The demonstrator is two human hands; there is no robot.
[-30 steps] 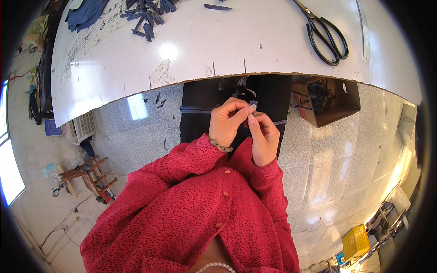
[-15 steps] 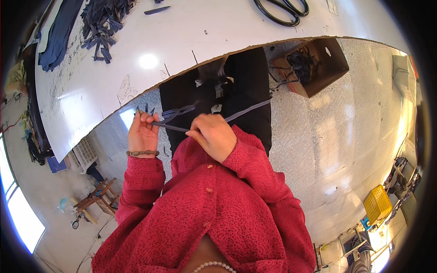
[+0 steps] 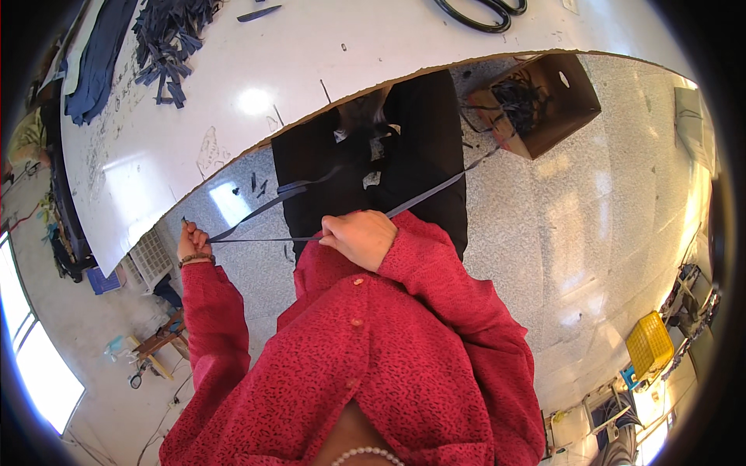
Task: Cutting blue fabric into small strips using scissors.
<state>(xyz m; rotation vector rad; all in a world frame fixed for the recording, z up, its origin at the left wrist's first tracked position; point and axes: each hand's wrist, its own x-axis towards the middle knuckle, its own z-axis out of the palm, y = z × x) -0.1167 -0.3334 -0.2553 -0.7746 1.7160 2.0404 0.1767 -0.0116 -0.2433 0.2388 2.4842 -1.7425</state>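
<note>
Grip: left hand (image 3: 194, 241) and right hand (image 3: 362, 241) clasp one dark fabric strip (image 3: 272, 240); we note the left now farther out, nearer the bench's (image 3: 373, 46) left corner, span straightened.

Free passage: right of the lap (image 3: 423, 132).
Gap between left hand (image 3: 194, 243) and right hand (image 3: 363, 239) crossed by narrow dark strip (image 3: 272, 240); forward reach bounded by white tabletop (image 3: 311, 43); passage ahead-right narrowed by open cardboard box (image 3: 573, 97); room left over speckled floor (image 3: 536, 233).

A blue-grey strip (image 3: 268, 240), apparently cloth, stretches taut between the hands (image 3: 360, 243).
</note>
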